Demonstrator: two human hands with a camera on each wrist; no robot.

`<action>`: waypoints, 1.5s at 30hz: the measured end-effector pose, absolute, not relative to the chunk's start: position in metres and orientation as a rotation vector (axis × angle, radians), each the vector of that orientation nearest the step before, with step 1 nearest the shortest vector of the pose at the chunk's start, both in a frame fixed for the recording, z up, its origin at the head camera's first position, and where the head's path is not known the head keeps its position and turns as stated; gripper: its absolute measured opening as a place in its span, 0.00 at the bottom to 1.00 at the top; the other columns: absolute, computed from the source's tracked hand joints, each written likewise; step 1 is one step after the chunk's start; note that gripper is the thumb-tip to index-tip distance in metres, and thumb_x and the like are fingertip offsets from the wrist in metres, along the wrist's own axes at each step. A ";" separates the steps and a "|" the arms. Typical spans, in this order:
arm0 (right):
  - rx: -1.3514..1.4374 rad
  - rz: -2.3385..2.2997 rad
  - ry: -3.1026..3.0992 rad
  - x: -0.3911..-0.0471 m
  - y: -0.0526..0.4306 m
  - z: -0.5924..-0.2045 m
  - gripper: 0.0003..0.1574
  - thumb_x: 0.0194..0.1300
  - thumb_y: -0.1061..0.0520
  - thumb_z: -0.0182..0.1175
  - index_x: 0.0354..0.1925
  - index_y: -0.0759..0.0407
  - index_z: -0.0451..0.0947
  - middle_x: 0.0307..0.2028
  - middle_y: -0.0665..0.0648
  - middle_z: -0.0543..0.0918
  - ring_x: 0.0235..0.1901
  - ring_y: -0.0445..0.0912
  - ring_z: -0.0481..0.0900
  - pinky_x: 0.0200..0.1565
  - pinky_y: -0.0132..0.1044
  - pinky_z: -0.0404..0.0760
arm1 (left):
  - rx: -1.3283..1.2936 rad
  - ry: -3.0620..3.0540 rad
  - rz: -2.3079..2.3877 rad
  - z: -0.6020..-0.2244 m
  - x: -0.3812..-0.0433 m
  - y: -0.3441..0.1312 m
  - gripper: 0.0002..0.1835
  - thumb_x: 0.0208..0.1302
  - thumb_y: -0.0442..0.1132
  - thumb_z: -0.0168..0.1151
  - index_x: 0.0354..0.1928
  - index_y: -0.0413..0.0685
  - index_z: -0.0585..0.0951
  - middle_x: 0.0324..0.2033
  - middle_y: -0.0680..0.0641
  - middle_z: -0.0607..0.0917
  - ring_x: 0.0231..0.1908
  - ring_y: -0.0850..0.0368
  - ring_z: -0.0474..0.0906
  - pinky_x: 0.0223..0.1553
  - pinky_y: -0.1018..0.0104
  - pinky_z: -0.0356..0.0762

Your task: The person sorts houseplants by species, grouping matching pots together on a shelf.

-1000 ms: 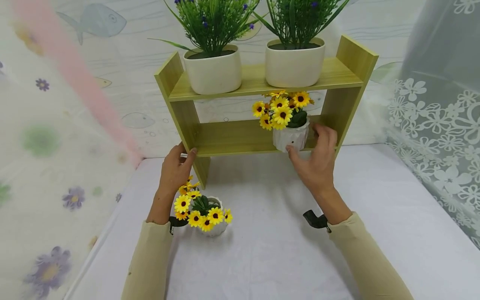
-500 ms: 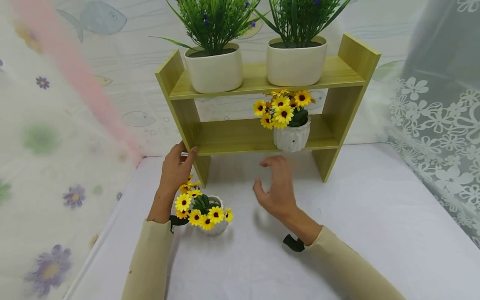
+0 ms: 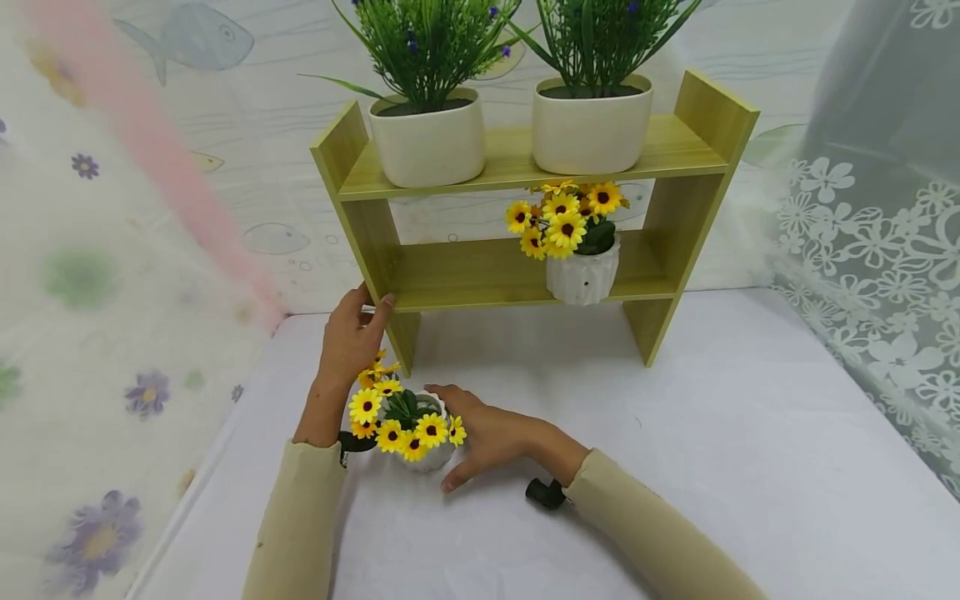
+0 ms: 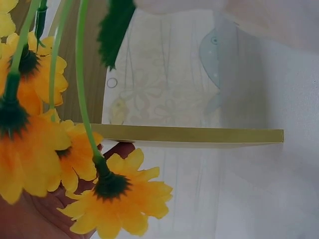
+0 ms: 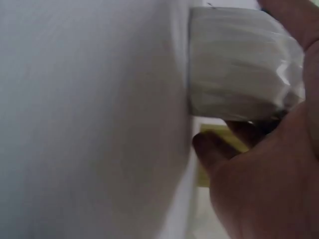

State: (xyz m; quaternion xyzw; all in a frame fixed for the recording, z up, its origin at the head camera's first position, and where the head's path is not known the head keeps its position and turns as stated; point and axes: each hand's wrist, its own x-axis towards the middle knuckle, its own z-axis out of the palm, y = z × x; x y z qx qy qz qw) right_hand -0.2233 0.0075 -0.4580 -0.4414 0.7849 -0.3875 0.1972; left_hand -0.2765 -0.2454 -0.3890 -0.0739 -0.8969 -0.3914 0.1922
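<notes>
In the head view my left hand [image 3: 347, 346] holds the left side of a two-tier wooden shelf [image 3: 465, 279], thumb on its front edge. Yellow artificial flowers [image 4: 35, 154] partly cover that hand in the left wrist view. They belong to a small white flowerpot [image 3: 435, 458] on the table below the shelf. My right hand [image 3: 495, 433] stands around that pot's right side, fingers behind it and thumb in front, spread apart. Its ribbed white wall [image 5: 239, 64] fills the space between thumb and fingers in the right wrist view; contact is unclear.
A matching pot of yellow flowers [image 3: 582, 275] stands on the lower shelf, right of centre. Two larger cream planters [image 3: 429, 146] with green plants stand on the top board. White cloth [image 3: 525, 533] covers the table, and patterned curtains surround it.
My right hand has let go of the flowerpot on the lower shelf and moved down and left to the pot on the table. My left hand has stayed on the shelf.
</notes>
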 end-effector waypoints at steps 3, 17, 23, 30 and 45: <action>-1.217 -1.206 2.080 -0.229 -0.001 -0.463 0.79 0.51 0.48 0.86 0.85 0.51 0.43 0.78 0.50 0.60 0.76 0.41 0.62 0.78 0.44 0.62 | -0.210 -2.514 -1.101 -0.390 -0.277 -0.245 0.31 0.83 0.56 0.51 0.77 0.46 0.71 0.59 0.38 0.82 0.57 0.40 0.83 0.59 0.41 0.83; -1.176 -1.259 2.011 -0.248 -0.017 -0.464 0.56 0.52 0.53 0.83 0.72 0.47 0.63 0.58 0.44 0.79 0.55 0.38 0.79 0.63 0.33 0.78 | -0.198 -2.506 -1.105 -0.390 -0.277 -0.246 0.31 0.83 0.56 0.52 0.76 0.44 0.72 0.57 0.38 0.82 0.55 0.38 0.84 0.56 0.40 0.85; -1.198 -1.279 2.060 -0.248 -0.017 -0.468 0.56 0.50 0.51 0.85 0.71 0.46 0.66 0.57 0.43 0.81 0.53 0.38 0.80 0.61 0.33 0.80 | -0.215 -2.510 -1.120 -0.391 -0.277 -0.247 0.30 0.83 0.56 0.52 0.76 0.46 0.72 0.57 0.39 0.82 0.54 0.39 0.84 0.55 0.41 0.85; -1.328 -1.319 2.082 -0.250 -0.013 -0.457 0.57 0.49 0.52 0.86 0.71 0.49 0.67 0.58 0.46 0.82 0.55 0.38 0.80 0.63 0.35 0.79 | -0.259 -2.504 -1.099 -0.391 -0.282 -0.249 0.28 0.83 0.52 0.52 0.75 0.44 0.74 0.58 0.38 0.82 0.53 0.38 0.84 0.54 0.40 0.85; -1.345 -1.541 2.106 -0.253 0.023 -0.399 0.60 0.50 0.58 0.85 0.75 0.53 0.64 0.64 0.51 0.79 0.60 0.45 0.79 0.64 0.43 0.81 | -0.147 -2.568 -1.122 -0.385 -0.274 -0.244 0.32 0.81 0.54 0.55 0.79 0.49 0.69 0.63 0.38 0.79 0.60 0.35 0.82 0.64 0.38 0.78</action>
